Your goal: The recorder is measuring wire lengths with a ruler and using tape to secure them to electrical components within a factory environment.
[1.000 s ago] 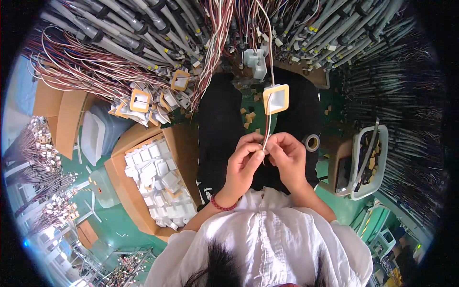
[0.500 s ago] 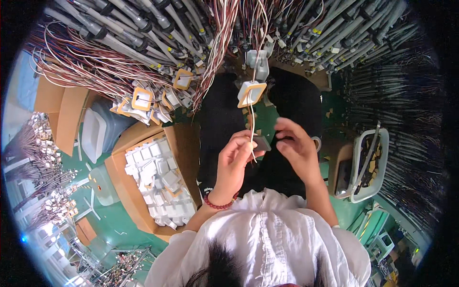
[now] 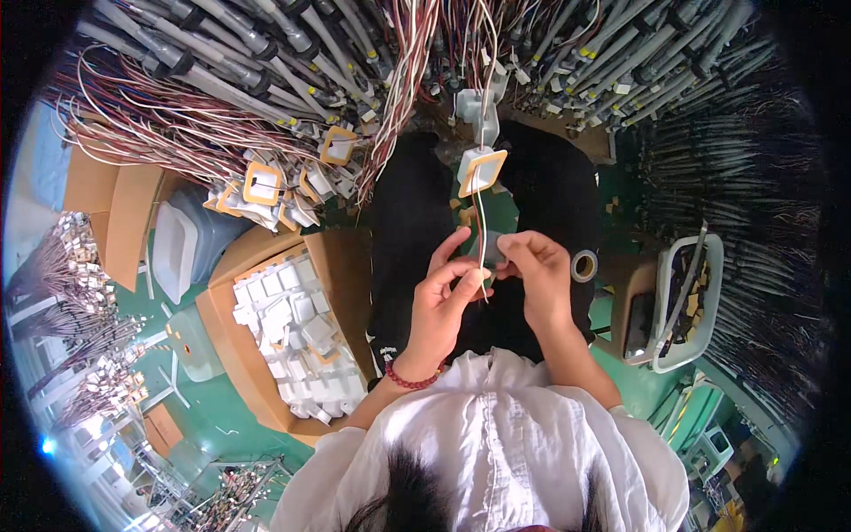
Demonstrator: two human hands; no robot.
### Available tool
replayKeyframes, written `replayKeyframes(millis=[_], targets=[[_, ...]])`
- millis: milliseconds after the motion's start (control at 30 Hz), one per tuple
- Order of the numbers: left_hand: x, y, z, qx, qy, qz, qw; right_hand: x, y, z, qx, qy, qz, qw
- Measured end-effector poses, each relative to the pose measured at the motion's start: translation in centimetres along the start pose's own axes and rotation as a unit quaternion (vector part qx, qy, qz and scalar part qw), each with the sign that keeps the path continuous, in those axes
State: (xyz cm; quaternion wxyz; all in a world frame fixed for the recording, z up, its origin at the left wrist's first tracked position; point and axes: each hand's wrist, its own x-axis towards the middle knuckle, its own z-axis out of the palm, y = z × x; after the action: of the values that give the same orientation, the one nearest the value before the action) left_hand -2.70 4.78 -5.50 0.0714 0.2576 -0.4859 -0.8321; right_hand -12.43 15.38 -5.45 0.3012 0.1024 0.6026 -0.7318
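The person wears a loose white shirt of thin, creased cloth, with a buttoned seam running down its middle in the lower centre of the frame. Its short sleeves end above the elbows, leaving both forearms bare. A bracelet of dark red beads circles the left wrist. Dark hair shows at the bottom edge of the frame

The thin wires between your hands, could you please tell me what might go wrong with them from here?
The thin wires run taut from the square orange-rimmed part down to the left hand and right hand; a hard pull might strain their joint. They could also snag on the hanging wire bundle beside them.
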Motion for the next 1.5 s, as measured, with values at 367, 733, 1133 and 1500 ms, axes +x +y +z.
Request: replayKeyframes(millis=[367,733,1133,1500], targets=[[0.2,0.3,0.0,0.023,0.003,-0.003,1.0,-0.8,-0.4,0.6,0.024,-0.039,0.027,0.999],[0.0,-0.9,-0.2,0.001,0.006,-0.047,0.999,-1.2,-0.3,0.3,0.012,-0.056,-0.021,0.998],[-0.9,-0.1,0.2,-0.081,-0.043,-0.071,0.993,0.6,0.9,-3.5,0.175,-0.317,0.122,0.924],[-0.4,-0.5,0.9,0.13,-0.014,0.123,0.984,0.1,0.8,-2.2,0.145,-0.274,0.108,0.944]])
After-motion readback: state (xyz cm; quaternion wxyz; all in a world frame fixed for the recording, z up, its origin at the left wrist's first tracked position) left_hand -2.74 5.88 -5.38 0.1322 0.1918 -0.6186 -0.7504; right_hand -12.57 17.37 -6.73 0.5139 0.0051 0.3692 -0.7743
